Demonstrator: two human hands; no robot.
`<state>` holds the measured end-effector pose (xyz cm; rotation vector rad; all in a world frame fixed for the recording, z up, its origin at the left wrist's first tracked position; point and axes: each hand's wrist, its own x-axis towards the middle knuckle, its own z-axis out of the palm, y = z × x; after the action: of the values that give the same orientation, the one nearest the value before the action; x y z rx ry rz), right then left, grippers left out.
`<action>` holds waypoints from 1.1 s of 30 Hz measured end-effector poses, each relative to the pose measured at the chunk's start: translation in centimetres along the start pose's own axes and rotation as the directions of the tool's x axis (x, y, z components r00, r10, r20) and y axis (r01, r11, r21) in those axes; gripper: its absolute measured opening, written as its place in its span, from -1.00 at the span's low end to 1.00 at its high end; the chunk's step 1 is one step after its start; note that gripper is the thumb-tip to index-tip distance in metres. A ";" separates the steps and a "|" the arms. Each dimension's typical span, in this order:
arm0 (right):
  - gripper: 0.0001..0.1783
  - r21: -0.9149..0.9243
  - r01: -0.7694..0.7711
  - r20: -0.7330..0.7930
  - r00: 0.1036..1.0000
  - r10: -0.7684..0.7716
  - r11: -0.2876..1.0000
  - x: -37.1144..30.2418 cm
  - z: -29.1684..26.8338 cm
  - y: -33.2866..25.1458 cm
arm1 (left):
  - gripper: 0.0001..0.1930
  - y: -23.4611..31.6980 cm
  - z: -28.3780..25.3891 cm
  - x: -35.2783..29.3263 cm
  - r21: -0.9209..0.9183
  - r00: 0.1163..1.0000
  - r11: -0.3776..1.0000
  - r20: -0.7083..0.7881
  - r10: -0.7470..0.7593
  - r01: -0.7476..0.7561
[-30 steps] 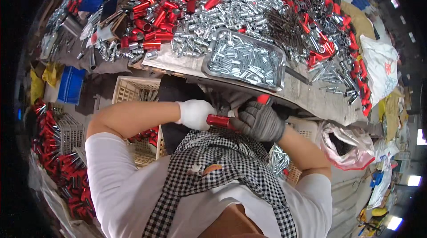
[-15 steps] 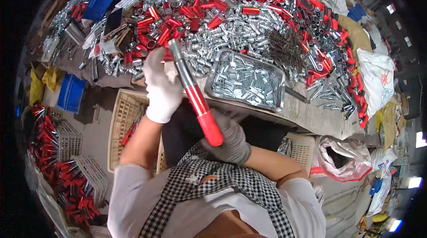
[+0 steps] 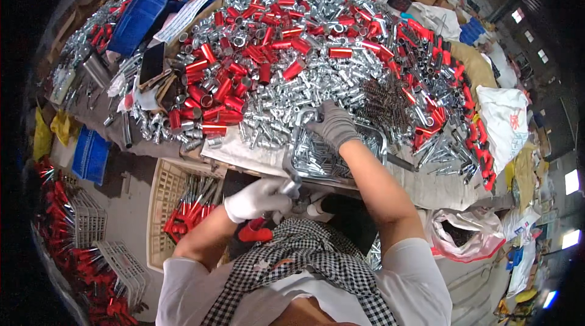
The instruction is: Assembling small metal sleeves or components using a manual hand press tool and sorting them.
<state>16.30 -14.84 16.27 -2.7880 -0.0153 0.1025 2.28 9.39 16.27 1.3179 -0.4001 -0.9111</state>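
Observation:
My left hand (image 3: 256, 200), in a white glove, is closed in front of the bench edge around a red-and-silver tool. The tool's metal end (image 3: 291, 187) sticks out past my fingers, and its red handle (image 3: 255, 233) shows below, over my lap. The shaft between is mostly covered. Over the far left corner of a metal tray (image 3: 384, 150) is my right hand (image 3: 336, 125), in a grey glove. Its fingers curl down among silver fittings, and the fingertips are partly hidden. Small metal pins (image 3: 314, 158) lie in the tray beneath that wrist.
Silver fittings and red sleeves (image 3: 286, 46) cover the bench in a heap. Dark springs (image 3: 385, 106) lie right of the tray. A plastic basket (image 3: 159, 204) with red-handled tools stands at the left, an open white sack (image 3: 469, 222) at the right.
My right hand has let go of the red handle and reached forward to the tray. My left hand has come back toward my body, and the tool is lower. The view has shifted.

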 end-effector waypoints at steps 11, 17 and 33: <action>-0.79 0.897 0.113 -0.013 0.973 -0.230 0.427 -8.5 -4.9 -1.2 | -0.76 1.9 1.7 -0.8 0.150 0.990 0.986 -0.108 0.093 -0.076; -0.76 0.792 0.352 0.069 0.761 -0.645 0.499 -14.1 -3.0 -2.1 | -0.47 2.0 2.6 -0.3 0.369 0.962 0.897 -0.023 0.271 -0.244; -0.31 0.841 0.245 0.178 0.716 -0.675 0.482 -2.8 -4.3 -5.1 | -0.63 1.0 0.8 -0.3 0.373 0.905 0.842 -0.012 0.425 -0.390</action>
<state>13.83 -11.64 22.26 -1.6996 -0.7240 0.5437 1.89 9.05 17.46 1.5270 -0.7725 -0.4208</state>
